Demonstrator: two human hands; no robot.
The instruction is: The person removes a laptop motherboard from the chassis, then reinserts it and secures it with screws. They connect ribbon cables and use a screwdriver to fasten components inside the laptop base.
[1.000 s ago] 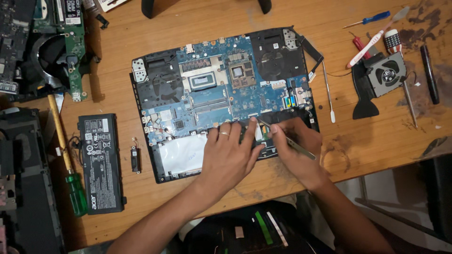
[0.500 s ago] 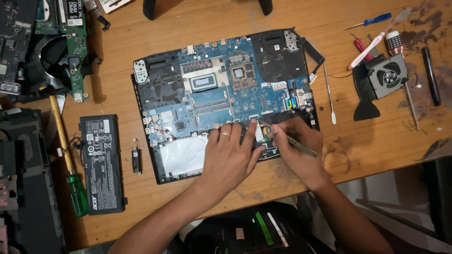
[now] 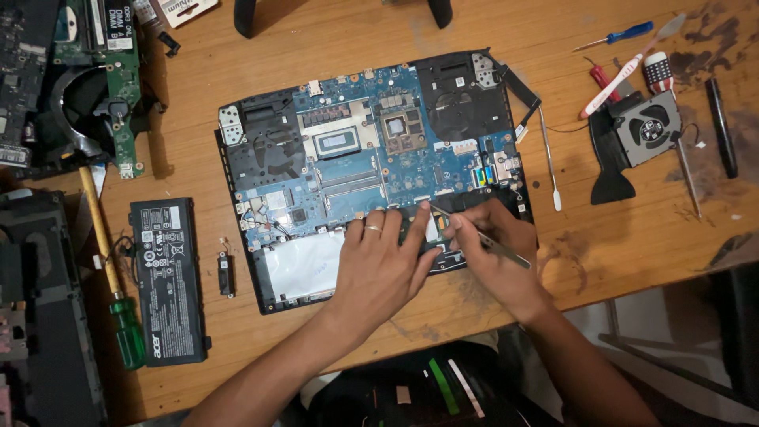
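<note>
In the right hand, tweezers (tips up-left).

A black rectangular battery pack lies near the left edge of the wooden tabletop; its printed label, white marks on black, covers the upper part of its face. At the far edge, toward the left corner, lies a small white card with dark print, partly cut off. A white sticker with dark print sits on the green circuit board in the far left corner.
</note>
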